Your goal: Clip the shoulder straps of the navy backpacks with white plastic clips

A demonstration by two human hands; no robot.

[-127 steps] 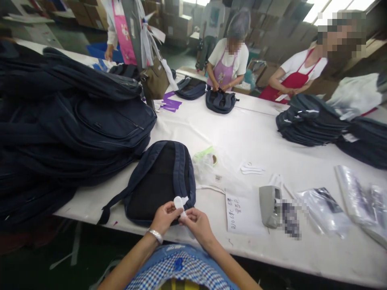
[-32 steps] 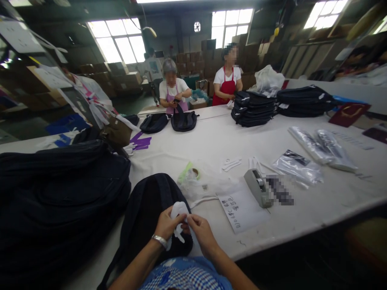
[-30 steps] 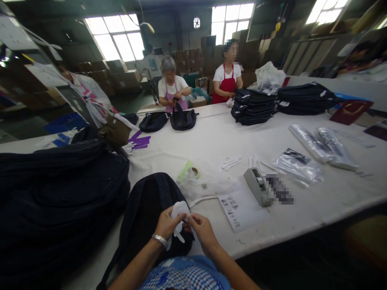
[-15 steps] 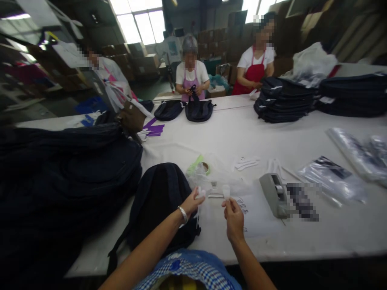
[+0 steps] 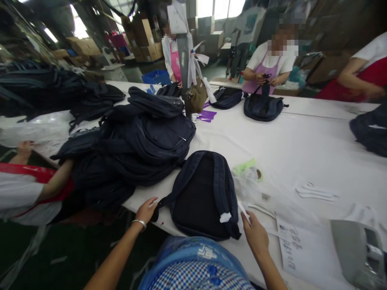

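A navy backpack [image 5: 199,193] lies on the white table with its padded back and shoulder straps facing up. My left hand [image 5: 145,210] is at its lower left, fingers apart, right beside the strap end [image 5: 163,202]; whether they touch is unclear. Between the fingers of my right hand [image 5: 256,234] is a thin white strip [image 5: 243,212], held at the backpack's right edge. A white tag [image 5: 225,217] sits on the right shoulder strap, near its lower end.
Dark backpacks [image 5: 145,141] are heaped to the left, where a co-worker's arm [image 5: 57,177] reaches in. A green tape roll [image 5: 258,174], white strips [image 5: 314,193], handwritten paper [image 5: 298,249] and a grey tape dispenser [image 5: 350,249] lie rightward. A post [image 5: 183,68] stands behind; co-workers line the far side.
The view has swung left. My left hand has left the white piece it was at and moved to the backpack's left strap. My right hand has come to the backpack's right edge.
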